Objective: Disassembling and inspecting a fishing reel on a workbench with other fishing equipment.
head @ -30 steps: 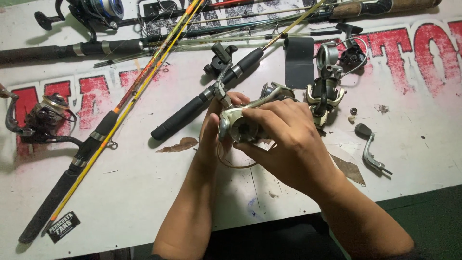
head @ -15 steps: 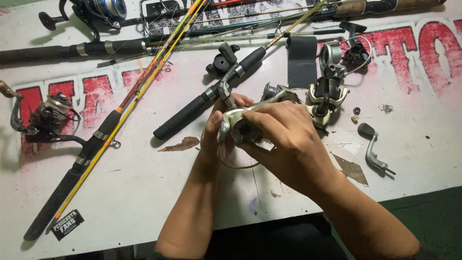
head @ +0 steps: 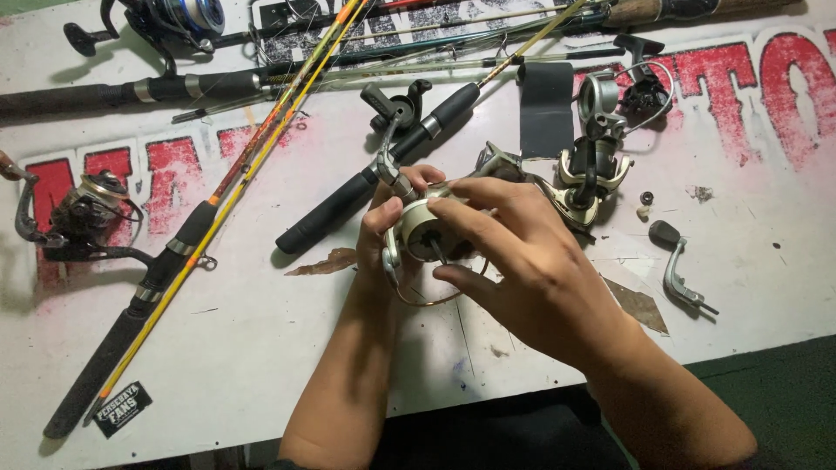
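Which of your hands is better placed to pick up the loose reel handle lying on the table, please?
Probably the right hand: the handle lies on its side, while the left hand grips the reel.

Your left hand (head: 392, 228) and right hand (head: 531, 261), seen from above: both bare, no gloves, no rings, no watch or band at either wrist. Forearms bare too, no sleeve in view as far as the frame's lower edge. Fingers (head: 475, 228) w/ short, plain nails, no polish or tape. Nothing else of your body or clothing can be told apart.
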